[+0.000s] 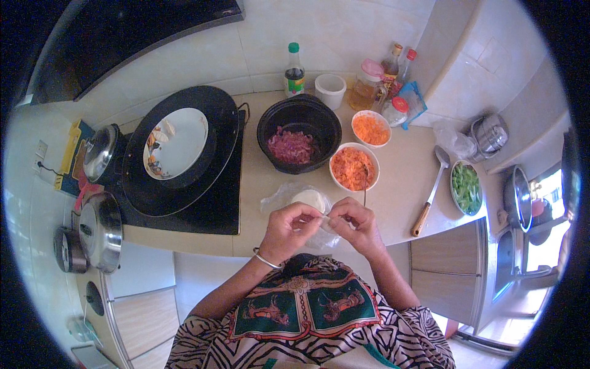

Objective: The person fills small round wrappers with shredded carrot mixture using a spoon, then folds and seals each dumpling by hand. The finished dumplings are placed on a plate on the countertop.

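Observation:
My left hand (290,226) and my right hand (357,225) meet above the counter's front edge. Between their thumbs and fingertips they pinch a small pale dough wrapper (328,224), mostly hidden by the fingers. Just beyond lies a stack of round white wrappers (309,198) on a clear plastic bag (279,196). Past my right hand stands a white bowl of orange minced filling (351,167), a spoon (365,189) leaning in it. On the left, a white plate (186,143) rests inside a black wok (221,124) and carries a few pale folded dumplings (162,132).
A black pot (302,108) holds reddish chopped meat (291,146). Behind are grated carrot (371,129), a soy sauce bottle (294,76) and a pink-lidded jug (366,92). A wooden-handled spatula (431,193) and a bowl of cut greens (465,187) lie to the right. An induction hob (203,217) supports the wok.

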Tool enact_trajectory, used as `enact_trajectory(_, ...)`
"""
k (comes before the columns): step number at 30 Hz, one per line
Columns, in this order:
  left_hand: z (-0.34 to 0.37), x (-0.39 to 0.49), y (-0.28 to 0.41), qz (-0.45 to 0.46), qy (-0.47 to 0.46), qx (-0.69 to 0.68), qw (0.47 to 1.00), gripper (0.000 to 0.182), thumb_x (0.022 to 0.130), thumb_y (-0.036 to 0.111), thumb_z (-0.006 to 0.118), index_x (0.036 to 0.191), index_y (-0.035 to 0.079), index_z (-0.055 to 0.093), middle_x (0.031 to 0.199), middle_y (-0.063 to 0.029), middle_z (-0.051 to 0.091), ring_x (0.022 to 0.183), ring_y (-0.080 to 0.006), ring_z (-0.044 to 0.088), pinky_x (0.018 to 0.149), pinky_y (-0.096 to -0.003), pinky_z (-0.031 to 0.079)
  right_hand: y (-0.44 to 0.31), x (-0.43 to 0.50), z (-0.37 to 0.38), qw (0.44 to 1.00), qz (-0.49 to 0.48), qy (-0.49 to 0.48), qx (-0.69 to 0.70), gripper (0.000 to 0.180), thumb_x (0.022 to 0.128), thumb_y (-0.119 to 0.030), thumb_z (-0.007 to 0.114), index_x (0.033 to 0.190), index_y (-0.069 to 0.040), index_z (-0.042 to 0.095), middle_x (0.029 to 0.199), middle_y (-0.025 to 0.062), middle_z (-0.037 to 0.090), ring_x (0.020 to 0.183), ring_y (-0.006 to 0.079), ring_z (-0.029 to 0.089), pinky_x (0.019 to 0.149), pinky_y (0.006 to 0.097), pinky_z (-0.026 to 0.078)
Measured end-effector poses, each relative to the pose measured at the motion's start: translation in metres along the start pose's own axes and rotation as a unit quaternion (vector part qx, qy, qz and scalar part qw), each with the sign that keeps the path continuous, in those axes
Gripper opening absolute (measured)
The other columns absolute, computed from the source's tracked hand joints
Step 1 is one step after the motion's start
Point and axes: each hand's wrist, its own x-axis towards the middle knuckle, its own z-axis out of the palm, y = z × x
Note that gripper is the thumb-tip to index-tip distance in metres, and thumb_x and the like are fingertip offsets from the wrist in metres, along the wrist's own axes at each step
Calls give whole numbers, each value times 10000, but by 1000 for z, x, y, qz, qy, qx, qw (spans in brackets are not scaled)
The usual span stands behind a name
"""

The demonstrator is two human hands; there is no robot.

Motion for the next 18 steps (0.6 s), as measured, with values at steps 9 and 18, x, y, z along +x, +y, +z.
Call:
enact_trajectory(9, 4, 1, 14, 83, 8, 95, 992, 90, 819, 28, 670, 897, -17, 671, 919, -86, 671, 807, -135, 661, 692, -251, 553, -11, -1, 1, 999, 20, -9, -42, 130, 801, -40, 713, 893, -29, 621, 891, 48, 605, 773, 100, 559, 655, 243, 454)
enact_trajectory(18, 10, -3, 20, 98, 39, 115, 988, 94, 797, 8, 699, 885, -23, 687, 923, -96, 673, 819, -150, 669, 687, -260, 564, -19, -2, 6, 996, 13, 6, -83, 107, 878, -22, 611, 981, -7, 588, 884, 54, 616, 772, 105, 589, 688, 257, 480)
